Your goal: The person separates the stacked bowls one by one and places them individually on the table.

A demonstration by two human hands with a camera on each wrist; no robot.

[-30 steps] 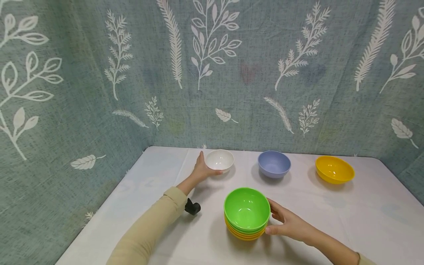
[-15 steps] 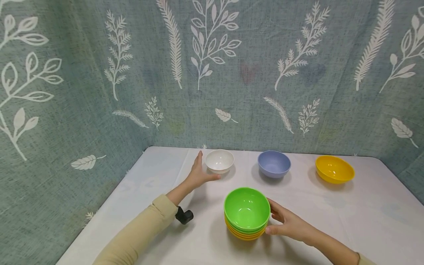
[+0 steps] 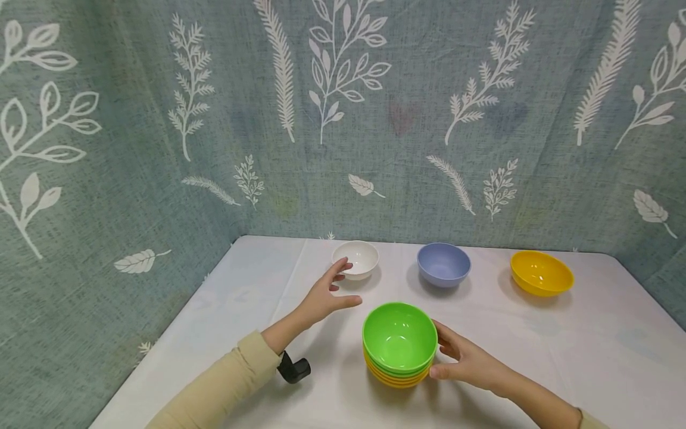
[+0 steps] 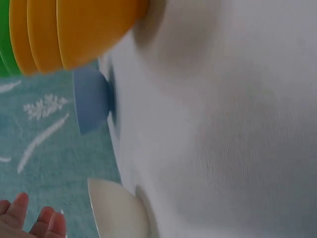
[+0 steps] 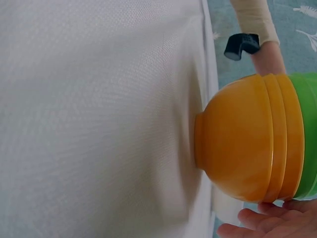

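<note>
A stack of bowls, green (image 3: 399,339) on top and orange-yellow (image 5: 242,139) below, stands upright at the table's near middle. My right hand (image 3: 471,363) rests against its right side, thumb toward the near side and fingers toward the back. In the right wrist view these fingers (image 5: 277,220) touch the lower bowls. My left hand (image 3: 321,298), holding nothing, hovers left of the stack with fingers spread and thumb pointing at it. Its fingertips overlap a white bowl (image 3: 361,265) in the head view; in the left wrist view they appear beside that bowl, apart from it.
Along the table's back are a blue bowl (image 3: 443,265) in the middle and a yellow bowl (image 3: 541,274) to the right. A black wrist-worn piece (image 3: 295,369) juts from the left cuff. Patterned cloth (image 3: 375,179) hangs behind the white-covered table (image 3: 605,351).
My left hand has drawn away from the white bowl, back toward me, its fingers turning toward the right. The white bowl and the stack stay put, and my right hand has not moved.
</note>
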